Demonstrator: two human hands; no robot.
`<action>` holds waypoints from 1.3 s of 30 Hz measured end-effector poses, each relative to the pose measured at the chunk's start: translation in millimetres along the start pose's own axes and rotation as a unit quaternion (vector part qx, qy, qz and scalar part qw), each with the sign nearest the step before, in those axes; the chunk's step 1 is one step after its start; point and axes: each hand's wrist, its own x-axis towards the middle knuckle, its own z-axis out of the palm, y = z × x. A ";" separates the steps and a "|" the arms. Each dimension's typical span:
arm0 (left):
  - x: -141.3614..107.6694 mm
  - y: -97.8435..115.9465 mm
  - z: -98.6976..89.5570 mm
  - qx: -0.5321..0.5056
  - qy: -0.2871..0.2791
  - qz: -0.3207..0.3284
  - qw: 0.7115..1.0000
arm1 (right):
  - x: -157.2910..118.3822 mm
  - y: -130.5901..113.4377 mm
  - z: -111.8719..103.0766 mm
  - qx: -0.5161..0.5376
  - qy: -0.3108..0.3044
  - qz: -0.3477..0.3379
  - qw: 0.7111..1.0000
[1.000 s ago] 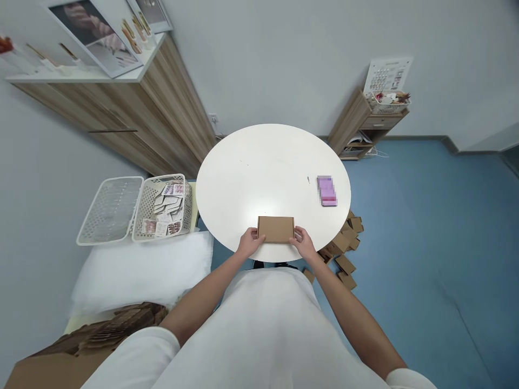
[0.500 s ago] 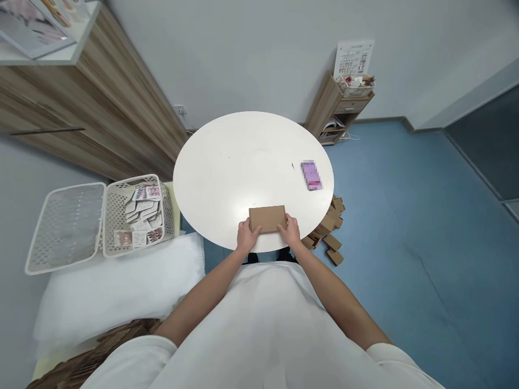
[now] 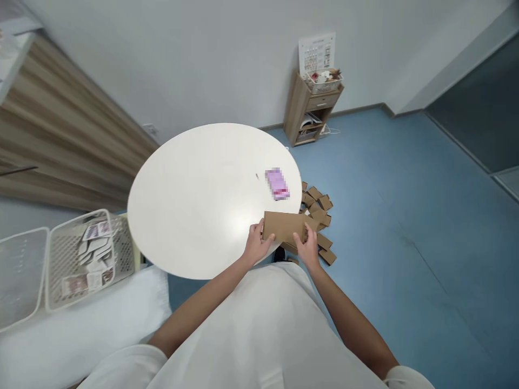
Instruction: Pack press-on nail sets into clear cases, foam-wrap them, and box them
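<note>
A flat brown cardboard box is held closed between both my hands, over the near right edge of the round white table. My left hand grips the box's left end, thumb on top. On its right end, my right hand has the same kind of grip. Beyond the box lies a blurred purple object on the table, with a small dark mark beside it.
Several brown boxes lie piled on the blue floor right of the table. At left, a white basket of printed packets stands by a white cushion. A small wooden cabinet is against the wall.
My hands have lifted the box off the table and carried it right, toward the floor pile. The view has turned to the right.
</note>
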 end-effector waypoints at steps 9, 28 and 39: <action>81.4 66.8 120.1 0.114 -0.168 0.056 0.978 | 41.1 75.6 -89.9 -0.009 0.074 0.124 0.989; 51.8 44.1 59.2 0.148 -0.017 0.043 0.988 | 95.9 68.4 -89.4 -0.002 0.058 -0.087 0.994; -80.7 -29.5 -40.0 -0.043 0.256 -0.101 0.960 | 10.9 -47.7 49.3 0.049 -0.326 -0.302 0.894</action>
